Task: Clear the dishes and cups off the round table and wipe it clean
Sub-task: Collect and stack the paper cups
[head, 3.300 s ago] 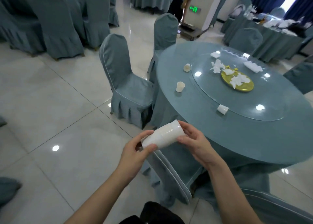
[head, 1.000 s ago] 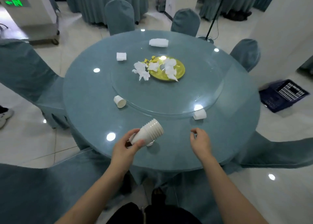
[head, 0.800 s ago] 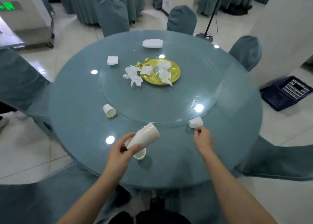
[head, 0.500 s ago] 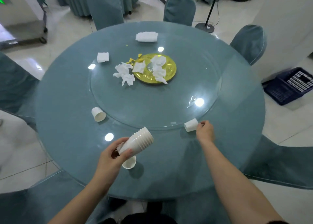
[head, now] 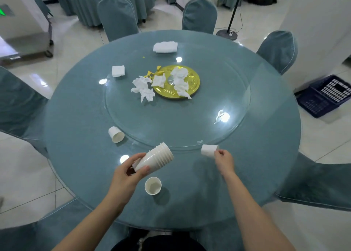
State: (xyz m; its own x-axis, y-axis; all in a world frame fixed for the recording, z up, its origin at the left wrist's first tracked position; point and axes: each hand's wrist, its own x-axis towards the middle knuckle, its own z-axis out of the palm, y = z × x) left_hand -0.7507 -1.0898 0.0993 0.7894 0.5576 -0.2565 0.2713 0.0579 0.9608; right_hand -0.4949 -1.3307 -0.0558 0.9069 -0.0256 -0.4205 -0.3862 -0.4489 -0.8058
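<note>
Over the near edge of the round counter (head: pixel 76 155) your left hand (head: pixel 126 176) grips a stack of white paper cups (head: pixel 154 159), fingers and thumb curled round its lower end, the stack tilted with its mouth pointing up and to the right. To the right of it your right hand (head: pixel 224 160) pinches a single paper cup (head: pixel 209 150) that lies on its side, right at the near rim of the glass turntable (head: pixel 218 91); whether that cup touches the counter or is lifted off it cannot be told. Just near of the stack an upright cup (head: pixel 152 185) stands open-mouthed on the counter, and to the far left of your left hand another cup (head: pixel 115 134) lies tipped beside the turntable's edge. On the turntable sits a yellow plate (head: pixel 191 79) with crumpled napkins (head: pixel 180 79) on it, more crumpled tissue (head: pixel 143 88) just left of the plate, and yellow scraps (head: pixel 154 72) at its far-left rim. A folded napkin (head: pixel 118 71) lies further left, and a larger folded cloth (head: pixel 165 47) rests near the far side. Covered chairs (head: pixel 117 17) ring the counter, and a dark blue crate (head: pixel 326 96) sits on the floor to the right.
</note>
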